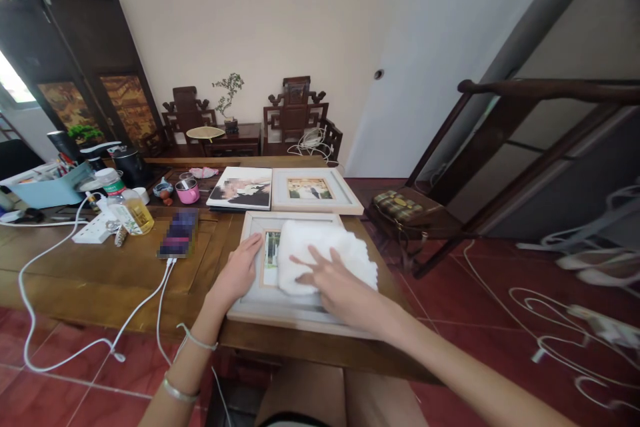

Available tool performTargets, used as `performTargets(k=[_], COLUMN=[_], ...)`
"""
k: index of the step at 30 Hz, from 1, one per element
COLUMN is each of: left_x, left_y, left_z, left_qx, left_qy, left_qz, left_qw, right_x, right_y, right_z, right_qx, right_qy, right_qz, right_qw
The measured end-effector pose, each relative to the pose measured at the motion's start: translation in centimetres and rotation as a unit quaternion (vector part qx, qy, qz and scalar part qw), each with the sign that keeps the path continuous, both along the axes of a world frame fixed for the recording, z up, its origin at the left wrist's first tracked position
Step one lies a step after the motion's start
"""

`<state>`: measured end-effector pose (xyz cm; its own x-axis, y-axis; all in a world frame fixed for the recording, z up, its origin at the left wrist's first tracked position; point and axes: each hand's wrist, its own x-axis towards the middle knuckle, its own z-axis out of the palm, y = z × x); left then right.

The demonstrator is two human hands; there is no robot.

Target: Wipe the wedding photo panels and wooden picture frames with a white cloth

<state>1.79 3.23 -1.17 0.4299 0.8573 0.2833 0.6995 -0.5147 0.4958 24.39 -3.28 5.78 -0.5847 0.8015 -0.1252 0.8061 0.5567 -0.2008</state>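
Note:
A white-framed picture [280, 310] lies flat at the near edge of the wooden table [100, 273]. A folded white cloth [325, 250] rests on its glass. My right hand [333, 283] lies on the cloth with fingers spread flat, pressing it onto the picture. My left hand [240, 270] rests on the frame's left side, fingers stretched along its edge, steadying it. It holds nothing. Bracelets circle my left wrist.
A second white-framed photo [315, 190] and a photo book [243, 188] lie behind. A phone [179, 233] on a white cable, a power strip [95, 230], a bottle [135, 211] and a pink cup [188, 191] sit left. Wooden chairs stand at the wall; a stair rail [525, 90] rises right.

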Motion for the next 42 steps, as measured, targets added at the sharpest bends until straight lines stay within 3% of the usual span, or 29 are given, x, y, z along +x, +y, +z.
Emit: performTargets(k=[4,7,10,15,19,22,29,32,35,39,42], left_x=[0.1,0.0,0.0,-0.1,0.0,0.0,0.0,0.0,-0.1,-0.1,0.2], left_y=[-0.1,-0.1,-0.1,0.1,0.2,0.2,0.0,0.0,0.1,0.0,-0.3], left_z=[0.2,0.2,0.2,0.0,-0.1,-0.1,0.2,0.1,0.0,0.1,0.9], left_qx=[-0.008,-0.008,-0.002,0.003,0.003,0.007,0.011,0.010,0.006,0.010,0.017], left_qy=[0.008,0.003,-0.005,-0.012,-0.018,-0.022,-0.007,-0.007,-0.007,-0.022,-0.048], left_qz=[0.002,-0.001,-0.007,-0.015,-0.012,-0.011,-0.009,-0.009,-0.012,-0.019,-0.026], left_qw=[1.000,1.000,1.000,1.000,1.000,1.000,1.000,1.000,1.000,1.000,0.998], right_x=[-0.5,-0.6,-0.2,0.6,-0.4,-1.7,-1.6,-0.9,-0.5,-0.3,-1.1], right_y=[-5.4,-6.1,-3.5,4.3,7.1,5.2,-4.4,-5.6,-3.9,1.6,5.7], right_z=[2.6,2.6,0.8,-1.8,-1.9,-1.2,2.6,2.9,1.5,-0.9,-1.7], right_qx=[-0.107,-0.109,-0.043,0.111,0.130,0.080,-0.119,-0.136,-0.087,0.030,0.101], right_qy=[0.035,0.053,0.048,-0.012,-0.027,-0.027,0.038,0.054,0.053,-0.002,-0.027], right_qz=[0.050,0.060,0.042,-0.021,-0.020,0.001,0.082,0.091,0.070,0.008,-0.033], right_qw=[0.992,0.991,0.997,0.994,0.991,0.996,0.989,0.985,0.992,1.000,0.994])
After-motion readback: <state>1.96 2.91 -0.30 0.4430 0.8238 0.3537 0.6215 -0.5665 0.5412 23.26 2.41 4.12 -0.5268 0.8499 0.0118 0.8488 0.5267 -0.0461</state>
